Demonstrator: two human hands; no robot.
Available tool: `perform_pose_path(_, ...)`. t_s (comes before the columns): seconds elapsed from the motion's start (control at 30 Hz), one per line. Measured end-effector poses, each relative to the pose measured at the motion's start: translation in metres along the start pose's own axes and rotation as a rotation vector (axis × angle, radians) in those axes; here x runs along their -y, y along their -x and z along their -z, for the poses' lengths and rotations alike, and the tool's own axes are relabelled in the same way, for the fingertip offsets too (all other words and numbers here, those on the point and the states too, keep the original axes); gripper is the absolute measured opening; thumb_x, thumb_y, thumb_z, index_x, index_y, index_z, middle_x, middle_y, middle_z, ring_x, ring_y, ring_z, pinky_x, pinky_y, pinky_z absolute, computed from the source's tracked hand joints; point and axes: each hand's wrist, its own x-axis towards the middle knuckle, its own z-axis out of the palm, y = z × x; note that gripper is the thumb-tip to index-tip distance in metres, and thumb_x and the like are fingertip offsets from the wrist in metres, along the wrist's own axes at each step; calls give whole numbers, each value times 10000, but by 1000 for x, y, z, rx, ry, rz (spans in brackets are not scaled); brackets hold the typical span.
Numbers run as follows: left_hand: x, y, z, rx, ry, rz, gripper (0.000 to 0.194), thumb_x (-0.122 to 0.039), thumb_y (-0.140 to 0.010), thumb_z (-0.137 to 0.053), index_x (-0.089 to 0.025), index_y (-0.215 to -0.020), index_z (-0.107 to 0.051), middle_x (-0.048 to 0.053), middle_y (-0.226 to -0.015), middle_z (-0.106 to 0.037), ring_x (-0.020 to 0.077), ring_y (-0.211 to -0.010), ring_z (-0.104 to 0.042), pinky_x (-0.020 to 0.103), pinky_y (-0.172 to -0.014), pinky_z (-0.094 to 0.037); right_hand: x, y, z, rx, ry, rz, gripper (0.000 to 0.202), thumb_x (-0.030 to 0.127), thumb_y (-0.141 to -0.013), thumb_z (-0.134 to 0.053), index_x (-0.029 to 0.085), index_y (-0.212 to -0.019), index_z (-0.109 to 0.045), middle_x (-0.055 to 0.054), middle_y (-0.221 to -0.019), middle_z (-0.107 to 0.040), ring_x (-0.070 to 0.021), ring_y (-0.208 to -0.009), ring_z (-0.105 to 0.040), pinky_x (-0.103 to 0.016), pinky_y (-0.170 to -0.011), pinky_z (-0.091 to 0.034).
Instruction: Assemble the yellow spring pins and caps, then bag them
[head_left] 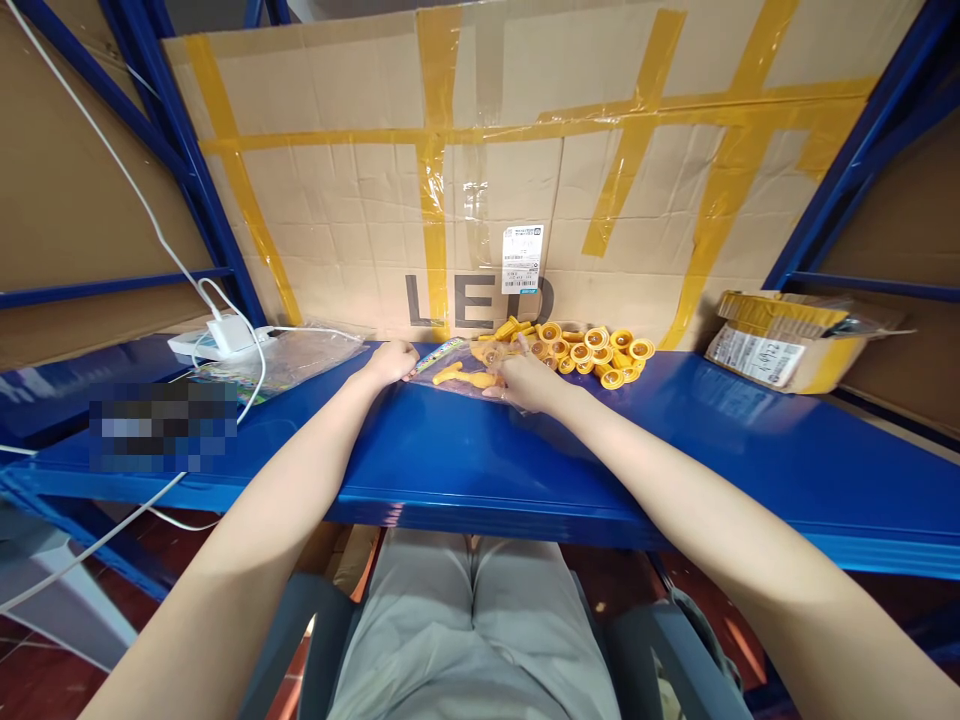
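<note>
Clear bag (466,366), twelve o'clock on blue shelf (457,450): probably light, limp, slippery; best held by its edge. My left hand (393,362) pinches its nine-o'clock end; right hand (529,381): grip I cannot tell.

Cannot read the white shipping label (523,260), too small in view, or identify anything under the pixelated patch (163,425) at left. Cannot place the right hand (529,383) as inside or atop the clear plastic bag (466,368).
</note>
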Motion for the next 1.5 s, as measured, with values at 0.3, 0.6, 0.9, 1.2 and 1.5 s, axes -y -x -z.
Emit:
perform_pose_path(0.3, -4, 5, -1, -55, -49, -45, 254, -244, -701, -495, -174, -826, -704, 40, -658, -703, 199, -619, -657, 257, -624, -501, 9, 9, 16, 31, 118, -279, 360, 436, -804, -623, 153, -1022, -668, -197, -1083, -671, -358, -1040, -603, -427, -846, -456)
perform_pose_path(0.6, -3, 4, 1, -78, -62, -40, 212, -227, -681, -505, -200, -757, -701, 24, -618, -694, 213, -657, -674, 255, -649, -511, -9, 2, -6, 141, -261, -174, 250, 397, -807, -587, 162, -850, -659, -36, -659, -615, -192, -625, -590, -275, -562, -380)
perform_pose_path(0.9, -5, 5, 0, -56, 45, 37, 220, -187, -714, -464, -171, -764, -678, 35, -668, -706, 187, -570, -676, 241, -576, -516, 1, -7, -24, 5, -707, -147, 266, 392, -720, -619, 154, -837, -640, 31, -633, -559, -135, -609, -534, -240, -575, -389)
perform_pose_path(1.2, -9, 10, 2, -202, -139, 12, 252, -242, -779, -447, -168, -786, -687, 82, -771, -729, 217, -725, -683, 260, -674, -515, -3, -8, -27, 64, -708, -47, 252, 264, -763, -604, 184, -999, -635, -18, -846, -678, -209, -822, -635, -301, -730, -495)
perform_pose_path(1.5, -6, 6, -5, -83, -76, -170, 292, -188, -731, -463, -157, -864, -721, 48, -927, -738, 215, -899, -668, 261, -829, -501, -5, -15, -43, 71, -857, -72, 580, 135, -804, -586, 154, -1371, -465, -81, -1067, -669, -206, -1067, -595, -362, -1000, -417)
